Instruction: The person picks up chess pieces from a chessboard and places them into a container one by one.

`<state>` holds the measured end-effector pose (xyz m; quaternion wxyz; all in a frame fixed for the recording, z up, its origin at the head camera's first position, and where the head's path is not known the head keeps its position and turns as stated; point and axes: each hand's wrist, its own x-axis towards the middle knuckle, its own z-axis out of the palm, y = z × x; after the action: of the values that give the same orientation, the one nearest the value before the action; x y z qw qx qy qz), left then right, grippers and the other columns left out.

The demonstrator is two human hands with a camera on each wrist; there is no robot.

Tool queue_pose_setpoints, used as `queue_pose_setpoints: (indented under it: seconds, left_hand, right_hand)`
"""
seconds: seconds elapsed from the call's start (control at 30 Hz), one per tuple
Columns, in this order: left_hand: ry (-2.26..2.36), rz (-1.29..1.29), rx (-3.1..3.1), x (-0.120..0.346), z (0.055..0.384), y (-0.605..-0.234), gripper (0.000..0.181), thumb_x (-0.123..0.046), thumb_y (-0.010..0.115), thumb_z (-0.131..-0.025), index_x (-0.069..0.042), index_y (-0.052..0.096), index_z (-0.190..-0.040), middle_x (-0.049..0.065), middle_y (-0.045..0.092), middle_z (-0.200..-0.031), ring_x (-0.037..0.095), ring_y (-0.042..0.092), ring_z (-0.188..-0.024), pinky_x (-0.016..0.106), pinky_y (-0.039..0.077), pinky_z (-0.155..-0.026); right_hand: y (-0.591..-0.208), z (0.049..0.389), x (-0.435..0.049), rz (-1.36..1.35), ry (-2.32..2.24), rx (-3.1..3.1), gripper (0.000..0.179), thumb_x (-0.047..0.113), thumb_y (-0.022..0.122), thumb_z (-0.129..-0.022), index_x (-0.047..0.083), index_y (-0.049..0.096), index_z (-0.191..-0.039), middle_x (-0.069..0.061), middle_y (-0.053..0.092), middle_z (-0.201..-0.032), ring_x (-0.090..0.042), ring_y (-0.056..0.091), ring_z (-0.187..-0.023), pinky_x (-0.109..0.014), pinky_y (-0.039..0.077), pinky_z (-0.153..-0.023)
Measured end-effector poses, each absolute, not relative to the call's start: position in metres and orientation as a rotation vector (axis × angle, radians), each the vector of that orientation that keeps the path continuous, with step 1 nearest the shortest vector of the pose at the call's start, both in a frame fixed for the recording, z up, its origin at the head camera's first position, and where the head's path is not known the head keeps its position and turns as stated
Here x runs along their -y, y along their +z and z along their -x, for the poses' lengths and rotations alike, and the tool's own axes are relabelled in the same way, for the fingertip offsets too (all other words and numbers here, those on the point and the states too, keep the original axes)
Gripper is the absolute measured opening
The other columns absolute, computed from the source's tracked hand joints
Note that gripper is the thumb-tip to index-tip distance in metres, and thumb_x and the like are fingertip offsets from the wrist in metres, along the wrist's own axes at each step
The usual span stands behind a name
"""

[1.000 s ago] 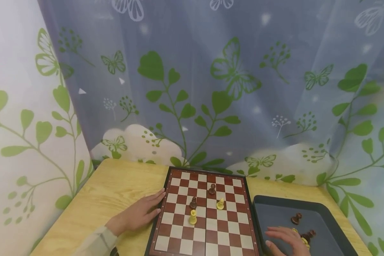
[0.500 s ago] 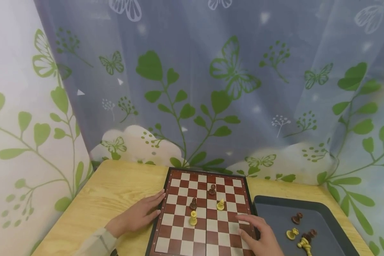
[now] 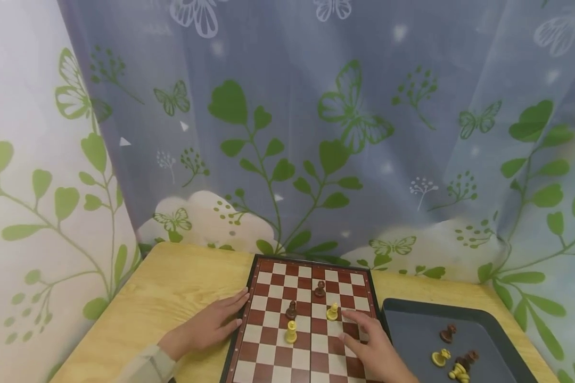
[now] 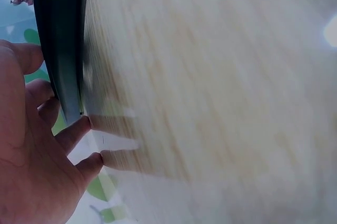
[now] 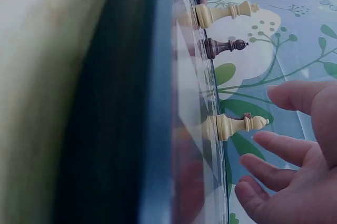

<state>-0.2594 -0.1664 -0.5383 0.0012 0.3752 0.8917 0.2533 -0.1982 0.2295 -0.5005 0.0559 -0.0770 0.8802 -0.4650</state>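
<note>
A chessboard lies on the table with several pieces upright on it. My left hand rests at its left side, fingertips and thumb against the dark edge. My right hand is over the board's right half, holding nothing. Its thumb and fingers are apart beside a cream bishop, seen with the spread fingers nearby in the right wrist view. A dark bishop stands just behind a taller cream king left of the middle. Farther back is another dark piece.
Right of the board sits a dark tray holding a dark piece, a cream piece and others lying close together. Bare wood table extends to the left. A patterned curtain hangs behind the table.
My right hand has moved left from above the tray, across the board's right edge, to beside the cream bishop. My left hand has stayed at the board's left edge.
</note>
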Motion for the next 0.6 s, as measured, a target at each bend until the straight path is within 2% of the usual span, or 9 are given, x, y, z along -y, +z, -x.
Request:
queue_pose_setpoints:
  seconds: [0.17, 0.27, 0.53, 0.6]
  left_hand:
    - [0.79, -1.172, -2.803, 0.167, 0.258, -0.541, 0.058, -0.03, 0.043, -0.11, 0.004, 0.034, -0.156, 0.02, 0.029, -0.164, 0.043, 0.037, -0.146, 0.061, 0.034, -0.116]
    - [0.788, -1.167, -2.803, 0.167, 0.257, -0.541, 0.058, -0.03, 0.043, -0.11, 0.004, 0.034, -0.156, 0.02, 0.028, -0.165, 0.043, 0.036, -0.146, 0.062, 0.034, -0.116]
    - [0.803, -1.175, -2.804, 0.166, 0.257, -0.539, 0.056, -0.026, 0.045, -0.109, 0.006, 0.035, -0.155, 0.021, 0.029, -0.164, 0.043, 0.036, -0.146, 0.061, 0.033, -0.116]
    - [0.805, -1.175, -2.804, 0.166, 0.255, -0.54, 0.056, -0.025, 0.045, -0.109, 0.007, 0.035, -0.154, 0.022, 0.03, -0.163, 0.044, 0.037, -0.145, 0.062, 0.034, -0.116]
  right_hand:
    - [-0.499, 0.208, -0.23, 0.361, -1.375, -2.677, 0.049, 0.017, 0.071, -0.096, -0.002, 0.058, -0.14, -0.026, 0.056, -0.142, -0.049, 0.05, -0.133, -0.062, 0.048, -0.102]
    - [-0.495, 0.211, -0.228, 0.337, -1.352, -2.707, 0.049, 0.018, 0.071, -0.096, -0.002, 0.059, -0.138, -0.026, 0.056, -0.143, -0.049, 0.047, -0.136, -0.062, 0.047, -0.103]
    - [-0.492, 0.217, -0.225, 0.308, -1.302, -2.744, 0.045, 0.02, 0.073, -0.095, 0.002, 0.063, -0.135, -0.02, 0.058, -0.142, -0.047, 0.043, -0.139, -0.071, 0.031, -0.112]
    - [-0.491, 0.218, -0.225, 0.335, -1.291, -2.742, 0.045, 0.02, 0.073, -0.095, 0.001, 0.064, -0.134, -0.021, 0.058, -0.142, -0.048, 0.043, -0.138, -0.071, 0.031, -0.111]
